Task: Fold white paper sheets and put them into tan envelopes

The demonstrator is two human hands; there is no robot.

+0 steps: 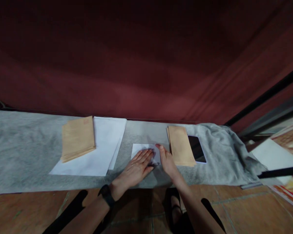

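Observation:
A small white sheet of paper (137, 148), apparently folded, lies on the grey cloth in front of me. My left hand (138, 166) rests flat on it, its fingers stretched toward the paper's right half. At the paper's right edge, my right hand (166, 159) has its fingers close together and appears to pinch that edge; its palm side is hidden. Just right of this hand is a stack of brown envelopes (182, 146). Farther left, larger white sheets (107, 139) lie partly under another pile of brown envelopes (78, 138).
A phone (196, 149) with a dark screen lies partly beside the right envelope stack. The grey cloth (21, 152) covers a long, narrow surface and is rumpled at its right end. A dark red wall or curtain (136, 74) rises behind it. Tiled floor (246, 208) shows below.

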